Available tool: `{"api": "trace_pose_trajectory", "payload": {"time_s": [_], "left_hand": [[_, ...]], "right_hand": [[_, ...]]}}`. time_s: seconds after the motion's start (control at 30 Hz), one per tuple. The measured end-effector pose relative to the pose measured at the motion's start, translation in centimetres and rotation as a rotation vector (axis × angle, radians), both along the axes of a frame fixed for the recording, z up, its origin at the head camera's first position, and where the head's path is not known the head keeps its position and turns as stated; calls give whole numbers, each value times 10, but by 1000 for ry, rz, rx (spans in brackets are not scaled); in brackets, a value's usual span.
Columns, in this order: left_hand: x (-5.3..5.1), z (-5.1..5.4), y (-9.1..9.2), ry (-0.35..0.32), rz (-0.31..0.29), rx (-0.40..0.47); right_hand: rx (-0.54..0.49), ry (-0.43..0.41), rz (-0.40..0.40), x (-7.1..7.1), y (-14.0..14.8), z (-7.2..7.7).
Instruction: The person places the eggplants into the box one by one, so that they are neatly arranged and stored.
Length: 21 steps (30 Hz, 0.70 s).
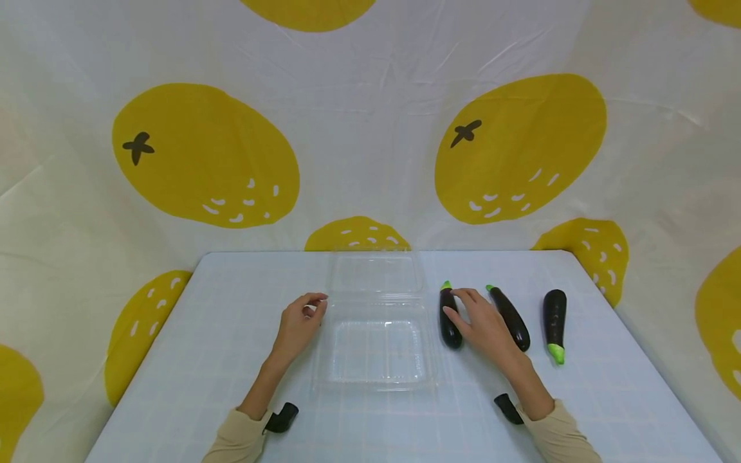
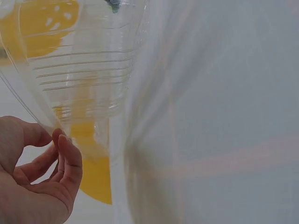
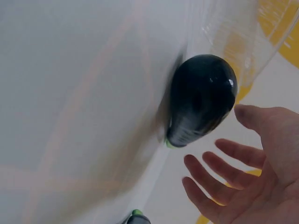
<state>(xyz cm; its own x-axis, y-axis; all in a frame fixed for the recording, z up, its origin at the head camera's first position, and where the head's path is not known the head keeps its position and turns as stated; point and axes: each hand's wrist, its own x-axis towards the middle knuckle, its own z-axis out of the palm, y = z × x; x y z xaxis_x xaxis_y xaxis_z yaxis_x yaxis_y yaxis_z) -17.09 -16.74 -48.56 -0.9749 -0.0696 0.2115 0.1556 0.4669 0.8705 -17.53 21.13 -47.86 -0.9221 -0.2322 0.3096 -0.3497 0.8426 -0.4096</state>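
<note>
A clear plastic clamshell container (image 1: 376,386) lies with its lid (image 1: 375,276) folded back, in the middle of the table. At its left edge, my left hand (image 1: 298,328) pinches the rim between thumb and fingertips, as the left wrist view shows on the container wall (image 2: 86,70). Right of the container lies a dark eggplant (image 1: 449,328) with a green tip pointing away. My right hand (image 1: 480,321) hovers over it, fingers spread and loosely bent. In the right wrist view the thumb is close beside this eggplant (image 3: 203,95); whether it touches is hard to tell.
A second eggplant (image 1: 512,318) lies slanted behind my right hand, partly covered by it. Farther right is a third eggplant (image 1: 554,315), its green end toward me. The pale checked tablecloth (image 1: 191,360) reaches back to a hanging cloth (image 1: 370,141) with yellow fruit prints.
</note>
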Motion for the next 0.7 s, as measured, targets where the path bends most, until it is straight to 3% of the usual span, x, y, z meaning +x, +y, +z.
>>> {"api": "trace_pose_trajectory", "payload": {"time_s": [0.23,0.5,0.7], "left_hand": [[-1,-2,-1,-68,-3,46],[0,-2,1,-82,-21,163],[1,0,2,-110,-5,176]], "right_hand": [[-10,-19,-1,0,-2,-4],[-56,-80,-36,1,-5,-4],[-90,-165,-81,-1,-5,-4]]}}
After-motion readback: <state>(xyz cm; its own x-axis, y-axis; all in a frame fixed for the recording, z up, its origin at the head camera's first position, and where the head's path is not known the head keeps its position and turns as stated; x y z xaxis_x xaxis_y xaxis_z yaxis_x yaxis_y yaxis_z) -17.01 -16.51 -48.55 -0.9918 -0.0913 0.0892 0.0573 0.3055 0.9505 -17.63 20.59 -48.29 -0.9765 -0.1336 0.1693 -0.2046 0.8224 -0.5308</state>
